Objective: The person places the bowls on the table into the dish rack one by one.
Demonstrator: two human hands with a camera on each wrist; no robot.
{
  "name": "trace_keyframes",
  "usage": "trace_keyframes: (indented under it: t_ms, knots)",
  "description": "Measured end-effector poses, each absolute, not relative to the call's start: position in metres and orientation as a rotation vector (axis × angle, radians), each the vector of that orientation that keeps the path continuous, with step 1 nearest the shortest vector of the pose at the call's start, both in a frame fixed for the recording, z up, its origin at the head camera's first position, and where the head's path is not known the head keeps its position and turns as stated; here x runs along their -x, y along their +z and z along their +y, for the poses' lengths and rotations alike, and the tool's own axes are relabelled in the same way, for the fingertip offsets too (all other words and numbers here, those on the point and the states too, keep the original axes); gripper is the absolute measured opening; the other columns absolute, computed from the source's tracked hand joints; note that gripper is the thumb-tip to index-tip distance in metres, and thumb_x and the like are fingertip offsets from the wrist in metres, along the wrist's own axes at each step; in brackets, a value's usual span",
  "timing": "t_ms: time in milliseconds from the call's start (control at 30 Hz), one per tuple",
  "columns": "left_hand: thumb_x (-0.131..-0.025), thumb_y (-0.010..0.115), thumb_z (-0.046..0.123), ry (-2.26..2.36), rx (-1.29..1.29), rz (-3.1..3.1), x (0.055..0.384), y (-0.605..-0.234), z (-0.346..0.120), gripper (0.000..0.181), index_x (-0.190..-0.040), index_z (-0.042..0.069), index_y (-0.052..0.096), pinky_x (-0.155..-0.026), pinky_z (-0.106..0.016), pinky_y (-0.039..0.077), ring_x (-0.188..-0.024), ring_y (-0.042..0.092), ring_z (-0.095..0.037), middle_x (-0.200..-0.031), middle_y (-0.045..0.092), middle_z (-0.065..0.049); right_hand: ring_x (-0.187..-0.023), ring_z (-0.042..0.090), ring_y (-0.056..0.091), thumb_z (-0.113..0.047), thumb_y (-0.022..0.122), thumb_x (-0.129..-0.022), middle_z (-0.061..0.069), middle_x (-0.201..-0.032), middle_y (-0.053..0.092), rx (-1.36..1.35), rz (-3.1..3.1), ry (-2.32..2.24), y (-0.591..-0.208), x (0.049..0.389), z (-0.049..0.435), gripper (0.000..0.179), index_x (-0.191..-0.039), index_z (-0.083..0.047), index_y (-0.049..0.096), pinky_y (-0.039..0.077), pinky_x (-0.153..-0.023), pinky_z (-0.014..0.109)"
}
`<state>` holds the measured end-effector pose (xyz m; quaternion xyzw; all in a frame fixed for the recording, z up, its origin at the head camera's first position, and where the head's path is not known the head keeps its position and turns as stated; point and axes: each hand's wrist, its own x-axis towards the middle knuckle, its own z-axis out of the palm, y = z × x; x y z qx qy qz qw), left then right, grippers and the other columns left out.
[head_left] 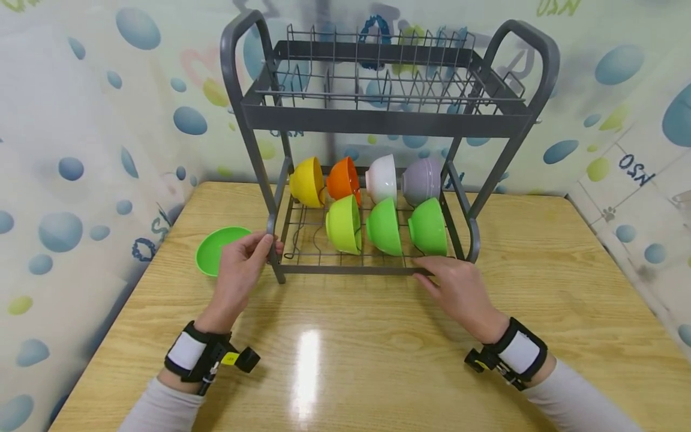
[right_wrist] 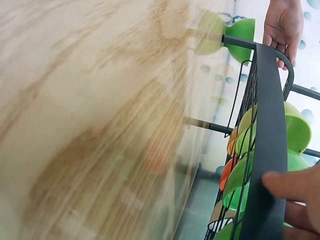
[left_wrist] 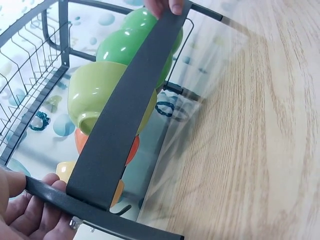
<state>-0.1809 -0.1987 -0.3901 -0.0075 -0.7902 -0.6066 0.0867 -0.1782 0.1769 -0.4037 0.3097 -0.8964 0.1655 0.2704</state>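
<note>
A dark grey two-tier dish rack (head_left: 385,123) stands on the table. My left hand (head_left: 240,264) grips its left side frame near the lower shelf, fingers curled round the bar in the left wrist view. At the right, my right hand (head_left: 453,282) pinches the front rail of the lower shelf, thumb on the rail's face. Tilted bowls fill that shelf: yellow (head_left: 306,183), orange (head_left: 342,179), white (head_left: 381,178) and purple (head_left: 421,181) behind; yellow-green (head_left: 342,225), green (head_left: 382,227) and another green bowl (head_left: 426,227) in front.
Left of the rack, partly behind my left hand, a green dish (head_left: 212,252) sits on the wooden table (head_left: 367,354). The upper tier carries wire dividers (head_left: 356,78). A patterned wall covering (head_left: 135,108) runs behind and along both sides.
</note>
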Motion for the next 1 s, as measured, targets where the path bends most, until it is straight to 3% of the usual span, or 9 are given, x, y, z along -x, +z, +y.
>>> trace_keyframes:
  t_ms: [233,433,633,867,1000]
  knots:
    - [-0.096,0.051,0.039,-1.839,0.04,-2.379,0.181,-0.389,-0.201,0.05,-0.119,-0.004,0.062,-0.078,-0.021,0.051,-0.094,0.066,-0.009,-0.1,0.072,-0.005,-0.079,0.017,0.071,-0.012,0.076,-0.078,0.002,-0.089,0.075,-0.85,-2.423,0.405,-0.405,0.179,0.18,0.017,-0.095,-0.013,0.075,0.057,-0.065,0.036]
    - [-0.097,0.051,0.034,-1.718,0.087,-2.456,0.178,-0.386,-0.202,0.044,-0.123,-0.001,0.062,-0.081,-0.018,0.051,-0.098,0.065,-0.008,-0.109,0.071,-0.016,-0.08,0.016,0.071,-0.012,0.074,-0.08,0.001,-0.09,0.075,-0.848,-2.426,0.384,-0.406,0.179,0.18,0.015,-0.095,-0.013,0.075,0.057,-0.065,0.036]
    - [-0.096,0.055,0.025,-1.4,0.142,-2.523,0.166,-0.385,-0.209,0.039,-0.13,0.004,0.059,-0.08,-0.011,0.049,-0.103,0.065,-0.022,-0.115,0.069,-0.015,-0.079,0.016,0.071,-0.009,0.074,-0.079,0.002,-0.09,0.075,-0.867,-2.422,0.382,-0.406,0.178,0.179,0.017,-0.096,-0.012,0.075,0.057,-0.064,0.035]
    - [-0.089,0.065,0.013,-1.018,0.216,-2.47,0.158,-0.381,-0.229,0.029,-0.115,-0.002,0.066,-0.086,-0.043,0.051,-0.099,0.065,-0.032,-0.109,0.069,-0.019,-0.076,0.016,0.07,-0.009,0.074,-0.079,0.001,-0.087,0.075,-0.865,-2.421,0.375,-0.405,0.178,0.178,0.016,-0.095,-0.013,0.075,0.057,-0.063,0.035]
    - [-0.085,0.069,0.011,-0.839,0.264,-2.49,0.158,-0.384,-0.243,0.029,-0.11,-0.003,0.067,-0.084,-0.051,0.049,-0.096,0.064,-0.037,-0.105,0.07,-0.021,-0.078,0.016,0.071,-0.009,0.075,-0.078,0.001,-0.088,0.075,-0.861,-2.412,0.375,-0.404,0.177,0.178,0.017,-0.095,-0.013,0.075,0.057,-0.064,0.035]
